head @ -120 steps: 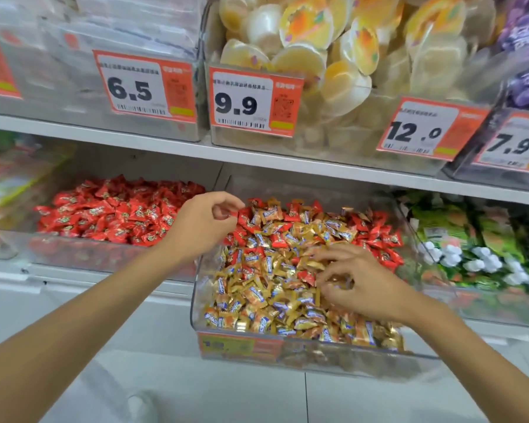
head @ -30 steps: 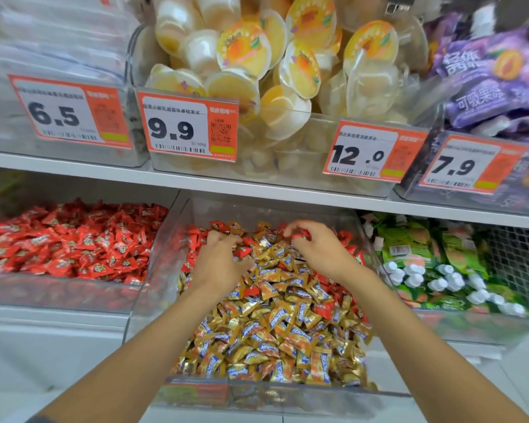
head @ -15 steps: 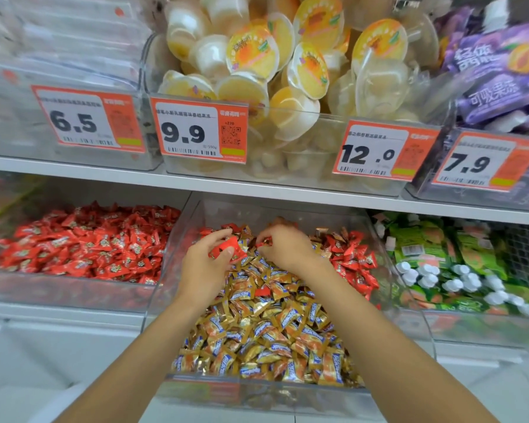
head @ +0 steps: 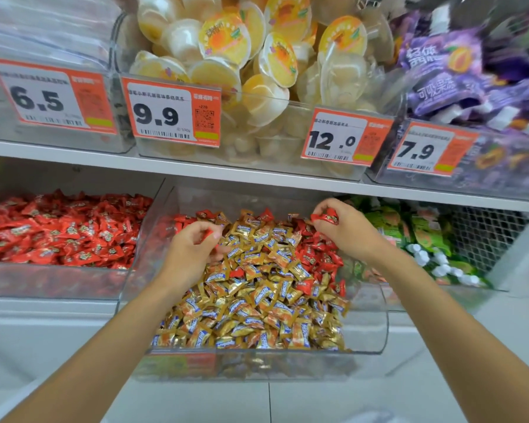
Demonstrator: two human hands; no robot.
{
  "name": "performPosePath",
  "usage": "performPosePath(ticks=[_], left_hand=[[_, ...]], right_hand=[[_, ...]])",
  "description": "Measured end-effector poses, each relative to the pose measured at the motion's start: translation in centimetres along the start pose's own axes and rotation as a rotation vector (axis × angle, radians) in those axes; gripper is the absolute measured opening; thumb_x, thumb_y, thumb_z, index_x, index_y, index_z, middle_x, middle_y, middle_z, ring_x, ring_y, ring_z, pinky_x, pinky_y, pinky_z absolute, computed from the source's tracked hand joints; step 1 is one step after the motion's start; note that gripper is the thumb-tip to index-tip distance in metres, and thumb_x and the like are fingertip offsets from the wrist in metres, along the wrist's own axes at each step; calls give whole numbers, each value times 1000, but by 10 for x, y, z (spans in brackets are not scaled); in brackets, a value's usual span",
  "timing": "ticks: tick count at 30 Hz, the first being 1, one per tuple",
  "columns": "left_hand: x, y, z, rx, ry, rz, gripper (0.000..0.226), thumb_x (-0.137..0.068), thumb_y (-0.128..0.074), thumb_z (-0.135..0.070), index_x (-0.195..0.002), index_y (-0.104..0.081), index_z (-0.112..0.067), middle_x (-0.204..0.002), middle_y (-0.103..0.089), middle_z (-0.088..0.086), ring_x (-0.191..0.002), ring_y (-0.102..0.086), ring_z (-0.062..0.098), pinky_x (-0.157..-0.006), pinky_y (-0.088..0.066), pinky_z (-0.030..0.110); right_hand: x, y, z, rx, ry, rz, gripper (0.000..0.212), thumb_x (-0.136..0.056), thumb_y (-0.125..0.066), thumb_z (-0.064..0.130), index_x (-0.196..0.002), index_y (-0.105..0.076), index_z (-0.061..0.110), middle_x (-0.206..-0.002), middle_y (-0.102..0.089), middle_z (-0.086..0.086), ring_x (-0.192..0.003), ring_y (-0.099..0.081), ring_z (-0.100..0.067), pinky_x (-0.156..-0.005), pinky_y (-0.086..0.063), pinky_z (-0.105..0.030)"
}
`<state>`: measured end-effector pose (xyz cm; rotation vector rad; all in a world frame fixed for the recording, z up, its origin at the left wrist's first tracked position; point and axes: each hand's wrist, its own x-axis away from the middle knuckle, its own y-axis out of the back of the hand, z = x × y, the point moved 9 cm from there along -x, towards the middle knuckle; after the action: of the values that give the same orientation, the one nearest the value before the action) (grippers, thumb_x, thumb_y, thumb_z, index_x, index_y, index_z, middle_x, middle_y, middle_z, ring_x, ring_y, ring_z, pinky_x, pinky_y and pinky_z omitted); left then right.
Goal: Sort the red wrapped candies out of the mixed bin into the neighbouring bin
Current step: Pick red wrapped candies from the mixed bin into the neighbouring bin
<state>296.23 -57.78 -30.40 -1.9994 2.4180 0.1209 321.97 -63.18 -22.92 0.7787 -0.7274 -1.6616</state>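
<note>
A clear mixed bin [head: 376, 337] on the lower shelf holds gold wrapped candies [head: 257, 300] with red wrapped candies [head: 315, 257] along its back and right side. My left hand [head: 190, 254] hovers over the bin's left part, fingers curled round a red candy [head: 209, 235]. My right hand [head: 345, 230] is raised over the bin's back right, pinching another red candy [head: 326, 216]. The neighbouring bin [head: 52, 279] to the left is filled with red candies [head: 58, 230].
Above, a white shelf [head: 257, 175] carries bins of jelly cups [head: 251, 56] and purple pouches [head: 471, 74] with orange price tags [head: 171, 111]. To the right of the mixed bin sit green packets [head: 425, 236]. White floor tiles lie below.
Half a second ago both hands were close together at the bin's back. My right hand has moved right and up with a red candy; my left hand stays over the left side.
</note>
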Motion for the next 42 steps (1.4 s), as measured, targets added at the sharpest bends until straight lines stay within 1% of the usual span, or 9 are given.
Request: performPosePath(ticks=[4,10,14,19,25,32,36,39,42], left_hand=[[2,-8,3,138,50,53,20,-103,-39,-10,-107,-57,-5,-107,-63,8,-89,-71,25,-76,-60,28],[4,-11,4,438,153,78,20,-98,-37,-4,-96,-57,-8,-79,-55,7,-54,-41,14,-51,-34,24],[7,-15,3,362,153,139,38,-92,-34,7,-113,-60,-10,-94,-66,8,-49,-35,12,-47,-29,22],[10,-16,3,140,96,166,38,-95,-37,3,-118,-60,-17,-100,-64,5,-56,-57,12,-61,-51,29],[5,-17,2,-212,-134,148,26,-94,-59,-15,-116,-60,-29,-71,-62,0,-63,-59,5,-69,-54,41],[11,-20,-1,-236,-196,138,48,-97,-51,-6,-139,-49,-30,-85,-64,-8,-70,-70,16,-75,-58,35],[8,-19,-7,-174,-186,141,57,-98,-45,1,-142,-41,-35,-116,-63,-1,-73,-71,14,-74,-59,36],[6,-18,-9,-205,-183,134,69,-98,-42,2,-149,-24,-41,-142,-43,-7,-76,-72,14,-76,-59,44],[3,-18,-4,-223,-143,121,73,-99,-42,2,-151,-14,-41,-151,-34,-5,-79,-73,12,-80,-59,44]], right_hand=[[7,10,-11,119,3,60,16,-99,-50,16,-108,-62,20,-80,-61,5,-55,-50,-2,-51,-37,-17],[3,-22,-16,596,28,-16,23,-97,-50,17,-117,-48,7,-111,-45,-11,-95,-53,-35,-84,-43,-42],[-5,-51,-23,936,-13,50,50,-90,-49,4,-137,-32,2,-131,-42,-21,-114,-49,-39,-94,-41,-44],[-10,-80,-44,503,-233,181,68,-99,-45,38,-153,-10,16,-156,-12,-23,-139,-27,-44,-113,-26,-51],[11,-53,-25,-155,-88,59,53,-88,-69,32,-136,-47,33,-139,-44,1,-118,-53,-22,-91,-41,-24],[4,-80,-40,20,-190,134,91,-79,-59,71,-152,-14,40,-163,-6,-6,-149,-5,-31,-118,-17,-55],[5,-96,-7,269,-4,107,63,-86,-60,57,-143,-38,38,-148,-35,-9,-137,-28,-32,-111,-30,-49],[7,-82,5,86,88,48,37,-91,-65,34,-127,-57,28,-121,-52,-2,-107,-52,-16,-91,-37,-26],[9,-63,7,-142,45,41,20,-93,-64,26,-113,-66,25,-106,-60,7,-70,-57,-14,-70,-47,-27]])
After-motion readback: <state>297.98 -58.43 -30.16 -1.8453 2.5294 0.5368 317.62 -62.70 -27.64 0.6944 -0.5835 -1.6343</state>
